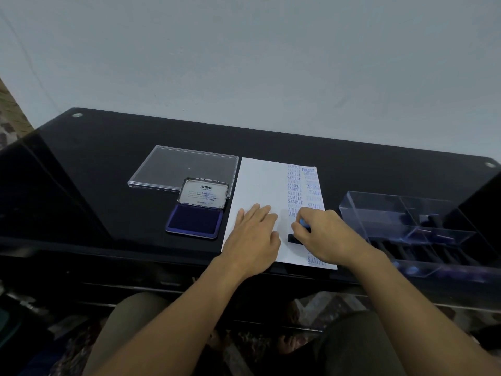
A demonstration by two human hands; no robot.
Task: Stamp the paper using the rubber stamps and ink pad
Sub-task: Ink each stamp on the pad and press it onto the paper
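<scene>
A white sheet of paper (260, 183) lies on the black glass table (108, 169), with several blue stamp marks down its right side. My left hand (253, 236) rests flat on the paper's lower middle, fingers straight. My right hand (322, 236) grips a rubber stamp (294, 238) with a blue handle and black base, held down on the paper near its lower right. The open ink pad (193, 222), blue with its tin lid up, sits just left of the paper.
A clear plastic lid (168, 165) lies behind the ink pad. At the right stands a clear plastic box (385, 213) holding several more stamps. The table's front edge runs just under my wrists; a wall rises behind.
</scene>
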